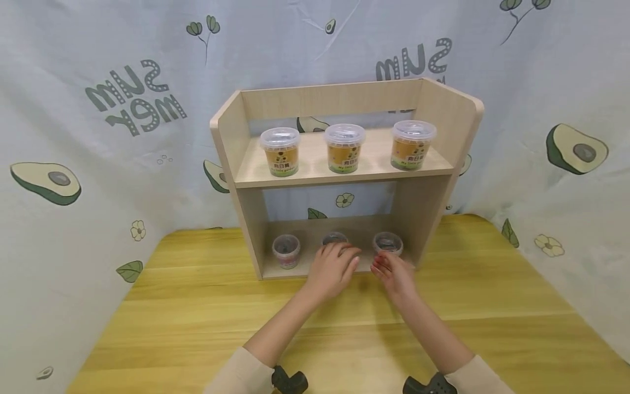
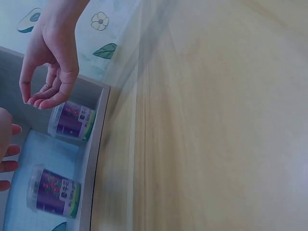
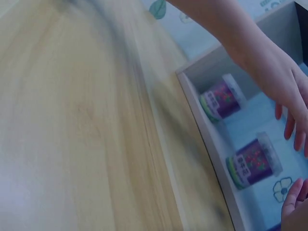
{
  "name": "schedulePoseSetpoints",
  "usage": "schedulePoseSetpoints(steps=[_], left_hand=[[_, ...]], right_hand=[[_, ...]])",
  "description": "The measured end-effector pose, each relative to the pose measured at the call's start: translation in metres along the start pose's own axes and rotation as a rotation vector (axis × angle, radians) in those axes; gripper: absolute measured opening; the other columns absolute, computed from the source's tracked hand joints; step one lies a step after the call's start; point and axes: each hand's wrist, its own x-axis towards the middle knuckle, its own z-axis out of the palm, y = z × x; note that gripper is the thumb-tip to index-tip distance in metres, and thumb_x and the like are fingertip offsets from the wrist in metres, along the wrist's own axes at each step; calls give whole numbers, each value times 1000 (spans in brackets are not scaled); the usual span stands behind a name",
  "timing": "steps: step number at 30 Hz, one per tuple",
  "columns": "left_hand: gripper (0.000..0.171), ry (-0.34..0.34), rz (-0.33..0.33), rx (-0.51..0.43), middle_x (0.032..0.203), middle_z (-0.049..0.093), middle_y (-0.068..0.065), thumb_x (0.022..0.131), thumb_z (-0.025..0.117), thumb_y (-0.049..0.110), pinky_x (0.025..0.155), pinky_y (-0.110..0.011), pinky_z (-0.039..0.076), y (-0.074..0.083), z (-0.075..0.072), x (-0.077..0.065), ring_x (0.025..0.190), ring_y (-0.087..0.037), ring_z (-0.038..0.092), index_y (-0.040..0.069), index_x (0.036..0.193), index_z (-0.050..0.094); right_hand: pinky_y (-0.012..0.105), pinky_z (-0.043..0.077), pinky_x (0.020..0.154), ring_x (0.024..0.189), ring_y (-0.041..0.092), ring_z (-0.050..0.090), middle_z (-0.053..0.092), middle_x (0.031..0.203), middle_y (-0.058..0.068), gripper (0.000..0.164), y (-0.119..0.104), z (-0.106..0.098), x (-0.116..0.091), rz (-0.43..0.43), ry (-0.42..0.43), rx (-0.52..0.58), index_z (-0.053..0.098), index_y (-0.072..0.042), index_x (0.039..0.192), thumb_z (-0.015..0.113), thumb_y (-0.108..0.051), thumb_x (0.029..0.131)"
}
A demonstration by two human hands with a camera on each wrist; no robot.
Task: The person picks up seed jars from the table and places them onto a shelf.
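Note:
My left hand (image 1: 332, 268) hovers at the front of the lower shelf, fingers loosely spread over the middle lidded cup (image 1: 334, 237) and partly hiding it. Nothing is in its grasp. My right hand (image 1: 397, 280) is by the right lidded cup (image 1: 388, 239), its fingers loosely bent. In the left wrist view, that right hand (image 2: 53, 67) shows a gap between thumb and fingers with no object there. These cups have purple labels with red flowers and clear lids. The left cup (image 1: 286, 251) stands apart from both hands.
A two-tier wooden shelf (image 1: 344, 179) stands at the back of the wooden table (image 1: 206, 317). Along its upper tier are three lidded cups with orange labels: left (image 1: 282, 153), middle (image 1: 344, 149) and right (image 1: 412, 145). A printed cloth (image 1: 295, 54) hangs behind.

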Motion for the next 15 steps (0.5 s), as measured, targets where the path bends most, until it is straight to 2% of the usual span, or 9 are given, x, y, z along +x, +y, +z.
schedulePoseSetpoints(steps=[5, 10, 15], left_hand=[[32, 33, -55, -32, 122, 57, -1, 98, 39, 35, 93, -40, 42, -4, -7, -16, 113, -19, 52, 23, 119, 59], [34, 18, -100, -72, 125, 55, -1, 98, 40, 36, 94, -40, 42, -5, -11, -26, 115, -20, 51, 22, 124, 57], [36, 4, -160, -108, 126, 54, -2, 97, 41, 38, 96, -41, 40, -8, -16, -35, 118, -21, 49, 21, 125, 56]], right_hand=[[20, 50, 75, 73, 10, 56, 54, 75, -1, 19, 12, 13, 0, -21, -26, -8, 59, -11, 81, 46, -8, 95], [20, 49, 77, 77, 11, 55, 54, 79, -1, 17, 20, 28, -3, -24, -63, -33, 58, -11, 81, 47, -8, 94], [18, 50, 74, 72, 10, 56, 56, 74, -1, 18, 25, 38, -5, -8, -65, -28, 58, -11, 77, 49, -6, 93]])
